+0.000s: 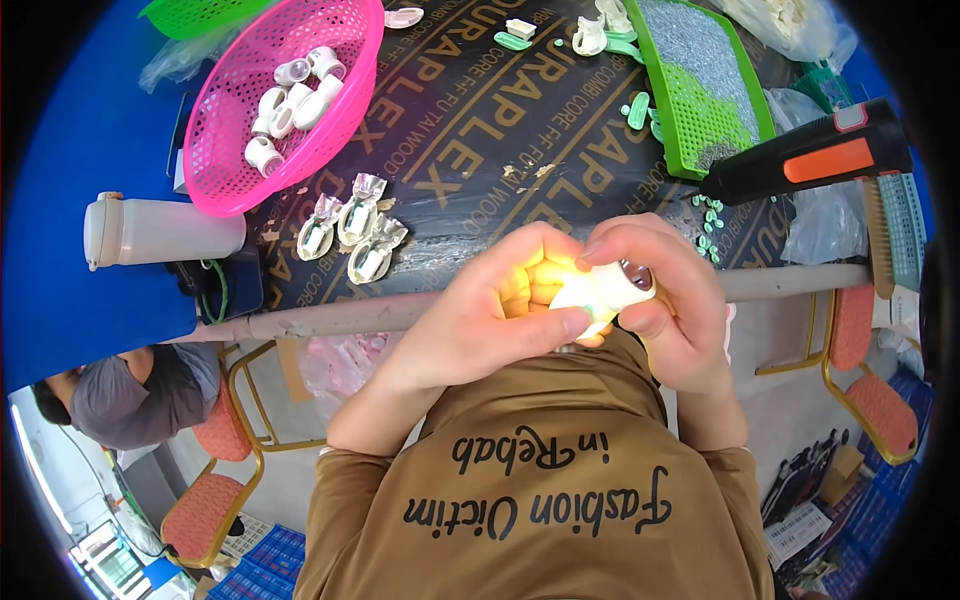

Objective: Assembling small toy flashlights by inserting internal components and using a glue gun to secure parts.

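Note:
Just above my lap, near the table's front edge, both hands are closed around a small white plastic light (pixel 622 287). It glows bright yellow on its left side and has a dark, shiny round end on the right. My left hand (pixel 490 308) wraps the glowing side, its thumb pressed on the casing. My right hand (pixel 685 300) grips the end with the dark lens between thumb and fingers. Three open white casings (pixel 358 219) with shiny linings lie on the table, to the left of my hands.
A pink basket (pixel 215 140) of white units stands at far left, with a pale bottle (pixel 165 230) before it. At right are a green tray (pixel 668 120) of small metal parts, a black-orange power screwdriver (pixel 820 155) and green pieces (pixel 708 225). Another person (pixel 145 400) sits at left.

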The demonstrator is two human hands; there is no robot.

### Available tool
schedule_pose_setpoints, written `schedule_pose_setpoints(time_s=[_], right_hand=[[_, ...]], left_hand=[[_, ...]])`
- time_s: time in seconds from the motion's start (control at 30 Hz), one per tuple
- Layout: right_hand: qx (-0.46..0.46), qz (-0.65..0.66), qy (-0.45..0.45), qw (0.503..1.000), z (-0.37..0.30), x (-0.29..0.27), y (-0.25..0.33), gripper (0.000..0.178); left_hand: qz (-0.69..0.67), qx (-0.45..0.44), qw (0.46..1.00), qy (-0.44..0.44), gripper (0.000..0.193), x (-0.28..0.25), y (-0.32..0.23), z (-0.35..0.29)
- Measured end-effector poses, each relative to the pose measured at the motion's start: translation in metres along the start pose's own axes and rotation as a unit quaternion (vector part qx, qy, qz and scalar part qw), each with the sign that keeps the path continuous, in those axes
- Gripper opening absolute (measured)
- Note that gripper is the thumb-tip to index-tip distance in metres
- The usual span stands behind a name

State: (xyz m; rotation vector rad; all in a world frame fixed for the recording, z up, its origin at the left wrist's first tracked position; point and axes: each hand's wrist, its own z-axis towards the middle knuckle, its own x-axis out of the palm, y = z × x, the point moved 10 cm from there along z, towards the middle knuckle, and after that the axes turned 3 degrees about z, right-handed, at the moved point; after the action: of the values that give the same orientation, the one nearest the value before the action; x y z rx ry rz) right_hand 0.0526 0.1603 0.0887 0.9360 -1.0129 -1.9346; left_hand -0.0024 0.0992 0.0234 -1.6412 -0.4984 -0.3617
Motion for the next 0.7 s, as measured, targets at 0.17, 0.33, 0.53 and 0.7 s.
schedule_pose_setpoints(time_s=[0.17, 0.33, 0.53, 0.7], right_hand=[[0.062, 0.035, -0.014, 0.997, -0.006, 0.005, -0.012, 0.043], [0.061, 0.038, -0.016, 0.997, -0.007, 0.005, -0.014, 0.042], [0.064, 0.260, -0.003, 0.963, -0.011, 0.010, -0.027, 0.032], [0.112, 0.299, -0.030, 0.947, -0.004, 0.012, -0.038, 0.036]], left_hand=[[-0.063, 0.045, 0.997, 0.022, 0.022, -0.002, 0.005, 0.003], [-0.083, 0.043, 0.995, 0.021, 0.023, -0.003, 0.010, 0.003], [-0.170, -0.065, 0.982, 0.050, 0.026, 0.005, 0.015, 0.001], [-0.134, 0.018, 0.991, 0.026, 0.035, -0.002, 0.007, 0.002]])
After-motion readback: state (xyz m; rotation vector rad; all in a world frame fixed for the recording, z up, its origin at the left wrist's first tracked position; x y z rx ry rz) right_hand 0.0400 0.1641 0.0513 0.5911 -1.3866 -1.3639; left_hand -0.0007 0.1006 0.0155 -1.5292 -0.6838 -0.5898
